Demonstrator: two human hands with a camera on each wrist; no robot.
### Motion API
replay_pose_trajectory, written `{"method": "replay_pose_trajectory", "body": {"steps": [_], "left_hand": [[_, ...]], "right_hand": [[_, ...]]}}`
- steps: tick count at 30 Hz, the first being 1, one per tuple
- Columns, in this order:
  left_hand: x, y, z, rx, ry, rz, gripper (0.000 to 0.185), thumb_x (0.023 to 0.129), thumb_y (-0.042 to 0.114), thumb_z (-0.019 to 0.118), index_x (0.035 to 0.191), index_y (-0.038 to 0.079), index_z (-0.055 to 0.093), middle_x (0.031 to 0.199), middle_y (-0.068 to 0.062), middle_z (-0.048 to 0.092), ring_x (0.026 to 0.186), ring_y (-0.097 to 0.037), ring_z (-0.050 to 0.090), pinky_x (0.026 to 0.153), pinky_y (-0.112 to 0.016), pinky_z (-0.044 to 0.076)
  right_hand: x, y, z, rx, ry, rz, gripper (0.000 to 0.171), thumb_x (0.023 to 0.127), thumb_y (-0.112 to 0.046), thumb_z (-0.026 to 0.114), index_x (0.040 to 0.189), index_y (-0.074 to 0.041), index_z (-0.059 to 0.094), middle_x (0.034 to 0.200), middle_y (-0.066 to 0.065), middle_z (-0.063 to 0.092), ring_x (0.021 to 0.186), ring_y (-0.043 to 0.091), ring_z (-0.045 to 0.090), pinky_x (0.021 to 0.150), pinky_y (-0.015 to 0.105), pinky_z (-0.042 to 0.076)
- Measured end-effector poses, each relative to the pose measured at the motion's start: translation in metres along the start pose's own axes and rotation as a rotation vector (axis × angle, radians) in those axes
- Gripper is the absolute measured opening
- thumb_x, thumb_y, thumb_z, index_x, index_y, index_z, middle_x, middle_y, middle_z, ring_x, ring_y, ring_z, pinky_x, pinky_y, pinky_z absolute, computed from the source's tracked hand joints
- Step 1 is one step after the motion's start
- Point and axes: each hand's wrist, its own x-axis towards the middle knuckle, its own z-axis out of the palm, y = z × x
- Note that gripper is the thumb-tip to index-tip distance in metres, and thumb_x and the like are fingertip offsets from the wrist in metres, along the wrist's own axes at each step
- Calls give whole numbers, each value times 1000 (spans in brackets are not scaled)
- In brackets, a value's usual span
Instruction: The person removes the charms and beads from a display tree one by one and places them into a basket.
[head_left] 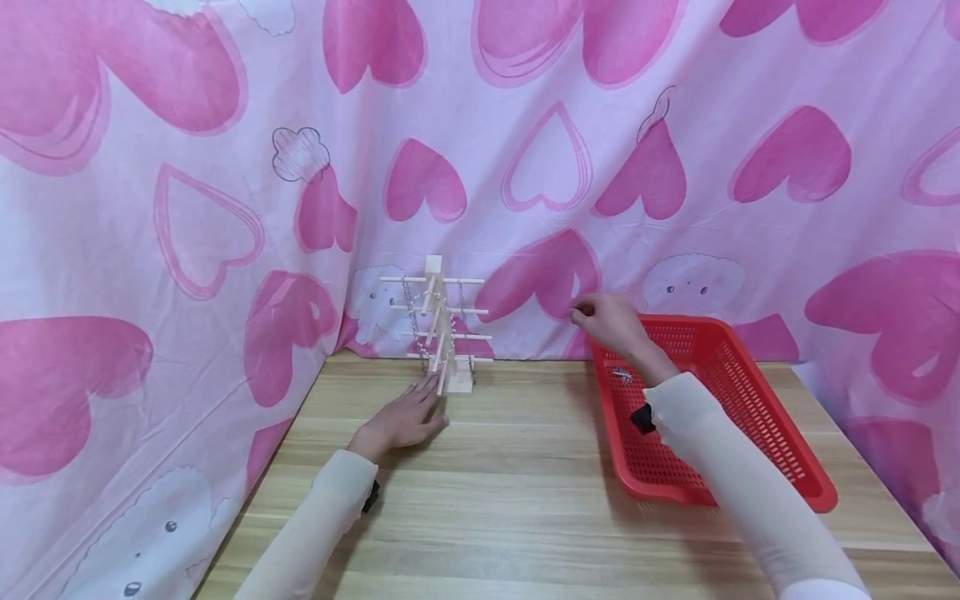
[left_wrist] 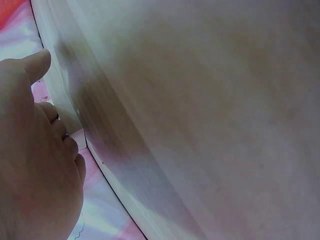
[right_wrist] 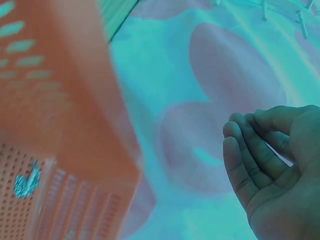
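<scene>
**Hands either side of a wooden rack**

The left hand point(head_left: 403, 419) lies flat on the table, fingers straight, fingertips touching the base of the pale wooden peg rack point(head_left: 442, 329) hung with chains; the right hand point(head_left: 609, 323) hovers raised over the red perforated plastic basket point(head_left: 757, 417), fingers loosely curled, holding nothing visible; a small metal piece point(head_left: 622, 376) lies in the basket just below it.

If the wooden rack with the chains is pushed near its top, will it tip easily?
Probably yes. The wooden rack is tall and thin on a small base, so a high push may tip it. It looks light. The left hand lies flat beside its base, which may steady it. The chains hang loose and would swing.
</scene>
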Motion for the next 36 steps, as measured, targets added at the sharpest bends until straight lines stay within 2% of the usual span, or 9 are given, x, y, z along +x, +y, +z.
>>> {"method": "replay_pose_trajectory", "body": {"steps": [7,11,23,31,36], "left_hand": [[0,-2,2,-22,21,14,82,111,50,42,168,-4,18,179,-20,8,166,-40,11,136,-54,18],[0,-2,2,-10,10,12,81,112,50,41,168,-3,19,179,-19,7,167,-39,10,137,-53,18],[2,-6,4,-16,6,-9,83,111,53,42,169,0,17,180,-16,7,167,-37,10,137,-51,17],[-2,1,-3,-14,-13,-11,82,112,53,40,169,0,17,180,-16,6,167,-36,9,137,-50,17],[1,-1,1,-51,3,-14,81,112,53,39,169,-1,17,180,-17,7,167,-38,9,137,-53,16]], "right_hand": [[10,-22,9,58,47,-54,20,102,-15,68,112,-2,80,103,16,79,90,29,68,86,46,61],[14,-32,14,90,68,-72,18,101,-14,71,112,-3,80,105,15,80,93,29,70,88,48,63],[20,-65,27,145,104,-113,16,101,-15,72,111,-7,81,102,11,80,87,27,68,83,43,65],[27,-91,40,126,80,-130,18,101,-17,71,112,-6,82,102,11,81,89,25,72,86,42,66],[30,-104,49,137,49,-131,18,102,-17,72,115,-9,82,107,10,81,93,25,74,89,41,67]]}}
